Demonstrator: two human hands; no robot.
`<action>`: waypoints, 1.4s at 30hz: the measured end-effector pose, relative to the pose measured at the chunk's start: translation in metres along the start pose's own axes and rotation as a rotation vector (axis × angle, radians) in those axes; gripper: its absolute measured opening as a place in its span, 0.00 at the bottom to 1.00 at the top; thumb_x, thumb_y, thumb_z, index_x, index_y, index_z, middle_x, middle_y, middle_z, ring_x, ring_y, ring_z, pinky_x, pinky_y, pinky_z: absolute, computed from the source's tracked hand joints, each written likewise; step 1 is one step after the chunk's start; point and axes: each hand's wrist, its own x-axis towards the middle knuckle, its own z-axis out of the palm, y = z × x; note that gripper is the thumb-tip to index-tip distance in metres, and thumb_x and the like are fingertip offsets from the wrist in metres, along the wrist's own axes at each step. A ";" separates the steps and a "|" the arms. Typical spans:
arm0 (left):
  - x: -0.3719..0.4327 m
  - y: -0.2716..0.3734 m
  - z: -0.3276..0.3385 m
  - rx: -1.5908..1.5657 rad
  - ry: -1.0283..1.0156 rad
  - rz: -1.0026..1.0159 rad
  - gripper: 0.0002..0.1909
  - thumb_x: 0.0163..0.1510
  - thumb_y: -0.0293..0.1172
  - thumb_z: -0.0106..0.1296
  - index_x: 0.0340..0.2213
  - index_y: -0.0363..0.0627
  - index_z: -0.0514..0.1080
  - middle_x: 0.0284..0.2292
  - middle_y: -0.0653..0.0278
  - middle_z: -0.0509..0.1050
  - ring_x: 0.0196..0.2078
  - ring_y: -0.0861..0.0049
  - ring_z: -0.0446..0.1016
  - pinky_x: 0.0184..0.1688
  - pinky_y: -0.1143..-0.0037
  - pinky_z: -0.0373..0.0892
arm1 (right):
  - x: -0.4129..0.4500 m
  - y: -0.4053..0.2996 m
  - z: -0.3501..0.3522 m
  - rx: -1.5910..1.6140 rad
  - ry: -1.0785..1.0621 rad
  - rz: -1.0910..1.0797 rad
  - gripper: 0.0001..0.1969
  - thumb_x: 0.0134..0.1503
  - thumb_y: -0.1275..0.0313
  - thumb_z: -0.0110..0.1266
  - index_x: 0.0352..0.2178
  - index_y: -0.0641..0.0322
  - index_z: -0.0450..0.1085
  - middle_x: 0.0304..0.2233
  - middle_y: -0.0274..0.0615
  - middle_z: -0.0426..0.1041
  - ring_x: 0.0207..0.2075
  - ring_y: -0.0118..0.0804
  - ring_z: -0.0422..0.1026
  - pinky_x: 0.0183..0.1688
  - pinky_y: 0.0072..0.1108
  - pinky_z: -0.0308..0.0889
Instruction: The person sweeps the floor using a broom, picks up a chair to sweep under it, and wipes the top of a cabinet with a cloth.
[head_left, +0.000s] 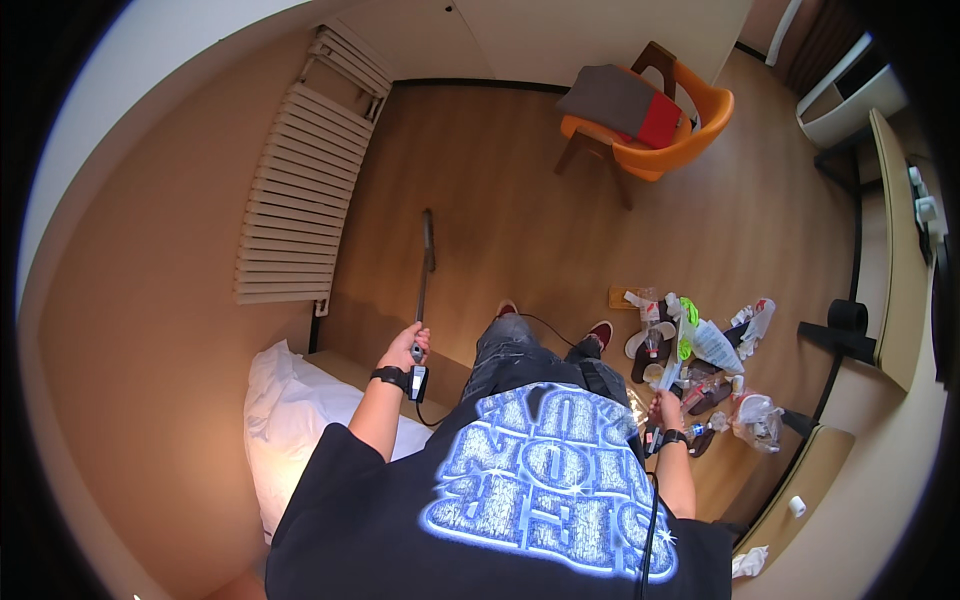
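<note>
My left hand (407, 345) is closed around the handle of a broom (422, 292). Its narrow dark head (428, 236) is over the wood floor, left of my feet. In front of my right hand (666, 409) runs a pale, flat, long object (673, 366), which that hand seems to grip. What it is I cannot tell for sure. Around and beyond it lies a heap of litter on the floor: a clear plastic bottle (651, 330), crumpled plastic bags (716, 345), dark slippers (709, 397) and a bright green item (688, 311).
A white radiator (300, 202) lines the left wall above a bed with white bedding (322, 397). An orange armchair (697, 150) bearing a grey and red cloth (611, 97) stands ahead. Desks (892, 255) run along the right wall. A black cable (551, 326) trails by my feet.
</note>
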 end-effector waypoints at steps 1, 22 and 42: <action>0.002 0.004 0.003 0.034 0.021 0.033 0.14 0.52 0.40 0.38 0.18 0.45 0.57 0.10 0.74 0.57 0.09 0.90 0.57 0.10 0.89 0.57 | 0.000 -0.006 -0.002 0.065 -0.027 -0.034 0.06 0.46 0.68 0.43 0.20 0.56 0.59 0.11 0.32 0.58 0.10 0.26 0.59 0.11 0.15 0.56; 0.057 0.147 -0.046 -0.072 0.178 0.218 0.17 0.53 0.41 0.34 0.26 0.37 0.63 0.15 0.68 0.61 0.14 0.83 0.58 0.13 0.86 0.58 | -0.096 0.106 0.026 -0.162 0.131 -0.094 0.09 0.49 0.67 0.42 0.29 0.61 0.63 0.12 0.33 0.61 0.12 0.24 0.61 0.13 0.13 0.57; 0.136 0.154 -0.004 0.817 0.394 0.069 0.10 0.49 0.30 0.38 0.16 0.46 0.56 0.11 0.72 0.54 0.11 0.88 0.49 0.10 0.87 0.46 | -0.135 0.079 0.024 -0.185 0.199 0.009 0.09 0.50 0.67 0.43 0.29 0.62 0.60 0.11 0.31 0.59 0.11 0.23 0.60 0.13 0.13 0.54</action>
